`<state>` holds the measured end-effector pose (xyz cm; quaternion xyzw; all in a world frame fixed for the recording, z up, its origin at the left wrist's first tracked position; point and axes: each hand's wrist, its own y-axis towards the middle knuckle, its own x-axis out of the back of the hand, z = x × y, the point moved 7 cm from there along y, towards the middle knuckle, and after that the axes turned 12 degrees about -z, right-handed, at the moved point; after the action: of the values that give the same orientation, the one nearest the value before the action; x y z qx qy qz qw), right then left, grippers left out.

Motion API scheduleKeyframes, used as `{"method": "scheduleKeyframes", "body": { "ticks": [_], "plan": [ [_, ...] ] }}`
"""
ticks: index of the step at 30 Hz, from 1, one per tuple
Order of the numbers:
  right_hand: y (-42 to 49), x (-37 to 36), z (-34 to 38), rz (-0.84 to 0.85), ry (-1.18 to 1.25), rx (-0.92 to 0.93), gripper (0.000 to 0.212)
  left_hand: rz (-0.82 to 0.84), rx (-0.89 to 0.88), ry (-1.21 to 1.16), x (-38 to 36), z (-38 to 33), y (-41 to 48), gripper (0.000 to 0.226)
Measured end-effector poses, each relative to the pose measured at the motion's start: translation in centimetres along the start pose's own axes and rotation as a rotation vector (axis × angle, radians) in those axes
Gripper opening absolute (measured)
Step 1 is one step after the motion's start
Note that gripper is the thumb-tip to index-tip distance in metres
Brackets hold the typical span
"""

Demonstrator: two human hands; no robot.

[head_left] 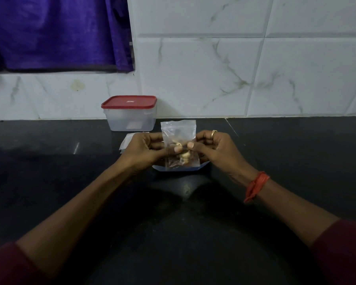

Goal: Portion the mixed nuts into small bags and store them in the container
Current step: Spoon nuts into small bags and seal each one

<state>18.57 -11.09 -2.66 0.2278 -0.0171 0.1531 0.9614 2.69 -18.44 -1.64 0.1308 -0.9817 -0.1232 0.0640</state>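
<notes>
A small clear plastic bag [178, 130] with mixed nuts [182, 156] in its lower half is held upright between both hands. My left hand [145, 150] pinches its left side and my right hand [215, 148], with a ring, pinches its right side; both thumbs press on the front at mid height. Under the bag, a low white tray [202, 166] rests on the black counter, mostly hidden. A clear container [132, 117] with a red lid [128, 101] stands shut against the wall, behind and left of my hands.
A few empty clear bags [126, 141] lie flat behind my left hand. The dark counter [286, 151] runs to a white marble-tiled wall [255, 75]. A purple cloth [56, 31] hangs at the upper left.
</notes>
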Motion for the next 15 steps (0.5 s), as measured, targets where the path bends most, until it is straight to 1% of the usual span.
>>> {"method": "scheduleKeyframes", "body": {
  "ticks": [2,3,5,6,9,11,13,14,15],
  "plan": [
    [0.1,0.2,-0.1,-0.006,-0.011,0.023,0.009,0.004,0.01,-0.002,0.0,0.2,0.1,0.04],
    [0.1,0.2,-0.1,-0.004,-0.014,0.031,0.015,0.013,0.01,0.009,-0.1,0.2,0.1,0.04],
    [-0.1,0.1,0.0,-0.001,-0.037,0.042,0.033,0.029,0.008,0.029,-0.1,0.4,0.2,0.041],
    [-0.1,0.2,0.1,-0.003,-0.055,0.053,0.038,0.027,0.004,0.036,0.0,0.5,0.2,0.041],
    [0.1,0.3,-0.2,-0.005,-0.097,0.08,0.043,-0.03,0.001,0.022,0.4,0.4,0.3,0.036],
    [0.1,0.2,-0.1,-0.004,-0.115,0.098,0.046,-0.068,-0.016,0.014,0.8,0.3,0.5,0.027],
    [-0.1,0.1,0.4,-0.005,-0.104,0.118,0.045,-0.085,-0.042,0.023,1.1,0.2,0.6,0.015],
    [-0.2,0.1,0.7,-0.012,-0.1,0.142,0.037,-0.089,-0.053,0.025,1.2,0.1,0.6,0.013],
    [-0.2,0.1,1.1,-0.029,-0.101,0.173,0.026,-0.092,-0.06,0.025,1.2,0.0,0.6,0.014]
  ]
}}
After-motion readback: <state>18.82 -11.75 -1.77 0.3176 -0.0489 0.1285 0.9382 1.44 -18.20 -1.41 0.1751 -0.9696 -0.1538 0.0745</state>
